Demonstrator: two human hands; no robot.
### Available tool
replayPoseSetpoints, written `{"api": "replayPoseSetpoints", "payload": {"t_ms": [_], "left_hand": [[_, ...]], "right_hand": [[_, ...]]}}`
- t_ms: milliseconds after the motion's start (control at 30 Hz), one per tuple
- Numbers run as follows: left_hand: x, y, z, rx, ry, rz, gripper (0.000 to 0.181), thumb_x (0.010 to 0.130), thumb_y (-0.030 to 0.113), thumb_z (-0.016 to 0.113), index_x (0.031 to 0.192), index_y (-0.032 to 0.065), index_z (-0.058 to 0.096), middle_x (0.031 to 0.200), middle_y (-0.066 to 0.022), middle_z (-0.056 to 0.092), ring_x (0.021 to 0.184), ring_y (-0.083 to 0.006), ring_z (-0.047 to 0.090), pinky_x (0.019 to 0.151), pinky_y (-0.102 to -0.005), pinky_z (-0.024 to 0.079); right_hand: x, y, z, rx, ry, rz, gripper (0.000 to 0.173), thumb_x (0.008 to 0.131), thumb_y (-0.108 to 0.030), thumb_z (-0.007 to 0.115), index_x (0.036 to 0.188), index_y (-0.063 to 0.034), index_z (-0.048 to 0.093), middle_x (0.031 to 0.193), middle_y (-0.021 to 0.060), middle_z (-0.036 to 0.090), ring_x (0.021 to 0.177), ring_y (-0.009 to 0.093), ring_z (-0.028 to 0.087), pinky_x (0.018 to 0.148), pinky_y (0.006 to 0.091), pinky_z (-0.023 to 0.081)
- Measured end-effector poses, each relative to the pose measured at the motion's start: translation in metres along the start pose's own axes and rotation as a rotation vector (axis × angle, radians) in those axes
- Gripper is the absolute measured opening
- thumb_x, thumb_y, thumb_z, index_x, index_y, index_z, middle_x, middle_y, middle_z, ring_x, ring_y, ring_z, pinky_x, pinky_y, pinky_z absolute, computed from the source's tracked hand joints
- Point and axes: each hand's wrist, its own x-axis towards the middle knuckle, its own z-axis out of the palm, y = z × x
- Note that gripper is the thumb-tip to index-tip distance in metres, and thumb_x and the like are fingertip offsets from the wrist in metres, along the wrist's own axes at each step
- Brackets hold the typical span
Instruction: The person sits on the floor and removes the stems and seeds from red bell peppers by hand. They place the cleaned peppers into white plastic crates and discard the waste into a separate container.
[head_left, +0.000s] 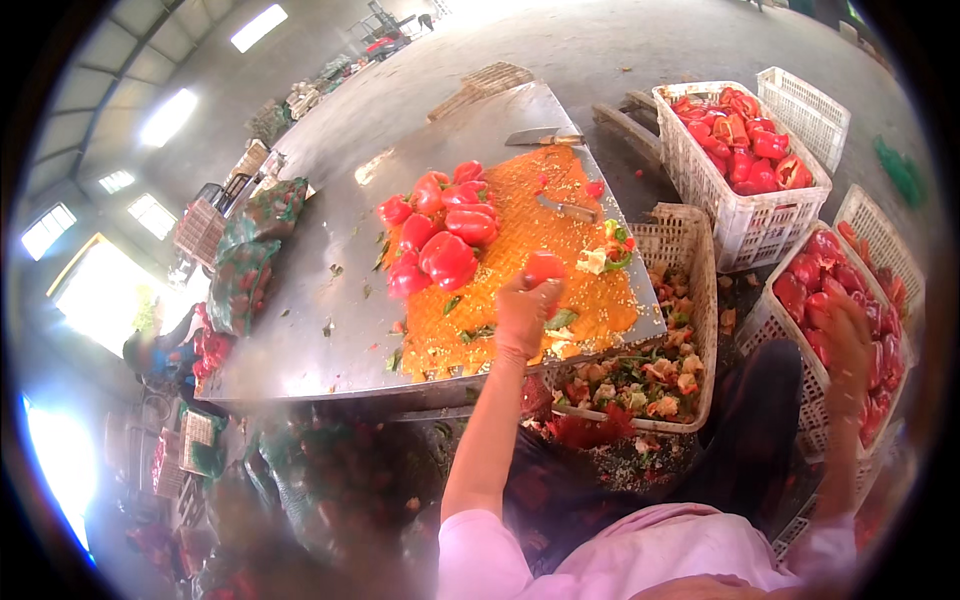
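My left hand (523, 311) grips a red bell pepper (544, 267) above an orange textured mat (517, 225) strewn with pale seeds. Several whole red bell peppers (450, 259) lie in a heap on the mat, just beyond that hand. To my right, a white plastic crate (796, 397) holds shiny red peppers (806, 281). Over this crate is my right hand (846, 330), blurred, and I cannot make out whether its fingers hold anything. A small knife (568, 208) with a wooden handle lies on the mat, near green and white pepper scraps (609, 251).
The metal table (322, 330) carries a larger knife (546, 137) at its far edge. Below its right side, a crate (705, 300) contains cores and trimmings. Beyond stands a crate (716, 196) of cut red peppers. Green mesh sacks (251, 259) sit at the table's left.
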Motion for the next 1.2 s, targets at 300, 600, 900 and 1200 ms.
{"api": "replayPoseSetpoints", "payload": {"t_ms": [300, 600, 900, 1200], "left_hand": [[-0.128, 0.030, 0.061, -0.591, -0.259, -0.191, 0.030, 0.084, 0.011, 0.071, 0.111, 0.0004, 0.064, 0.096, -0.0037, 0.067, 0.084, -0.0115, 0.064, 0.075, -0.0251, 0.051], [-0.173, 0.050, 0.080, -0.445, -0.267, -0.308, 0.042, 0.094, 0.032, 0.060, 0.123, 0.0019, 0.058, 0.109, -0.0075, 0.065, 0.092, -0.0163, 0.064, 0.074, -0.0308, 0.054], [-0.200, 0.032, 0.082, -0.581, -0.534, -0.135, 0.048, 0.091, 0.029, 0.072, 0.127, 0.0013, 0.057, 0.117, -0.0038, 0.063, 0.103, -0.0132, 0.060, 0.087, -0.0302, 0.049], [-0.206, 0.026, 0.110, -0.282, -0.112, -0.115, 0.017, 0.092, 0.016, 0.070, 0.103, 0.0034, 0.065, 0.083, 0.0034, 0.063, 0.069, -0.0037, 0.054, 0.059, -0.0188, 0.043]], "right_hand": [[-0.014, 0.014, 0.221, 0.503, -0.765, 0.062, 0.045, 0.095, -0.036, 0.062, 0.124, -0.0022, 0.062, 0.115, 0.0068, 0.065, 0.103, 0.014, 0.062, 0.087, 0.0288, 0.051], [-0.034, 0.014, 0.178, 0.586, -0.865, 0.211, 0.037, 0.086, -0.028, 0.069, 0.112, -0.0019, 0.066, 0.102, 0.0053, 0.069, 0.089, 0.013, 0.065, 0.080, 0.0270, 0.051], [-0.059, 0.001, 0.160, 1.270, -0.683, 0.574, 0.019, 0.093, -0.022, 0.062, 0.099, -0.0036, 0.061, 0.091, 0.0076, 0.066, 0.083, 0.022, 0.065, 0.078, 0.0346, 0.054], [-0.052, 0.031, 0.156, 1.329, -0.552, 0.717, 0.020, 0.088, -0.024, 0.070, 0.095, -0.0071, 0.064, 0.091, 0.0058, 0.068, 0.085, 0.019, 0.066, 0.082, 0.0335, 0.054]]}}
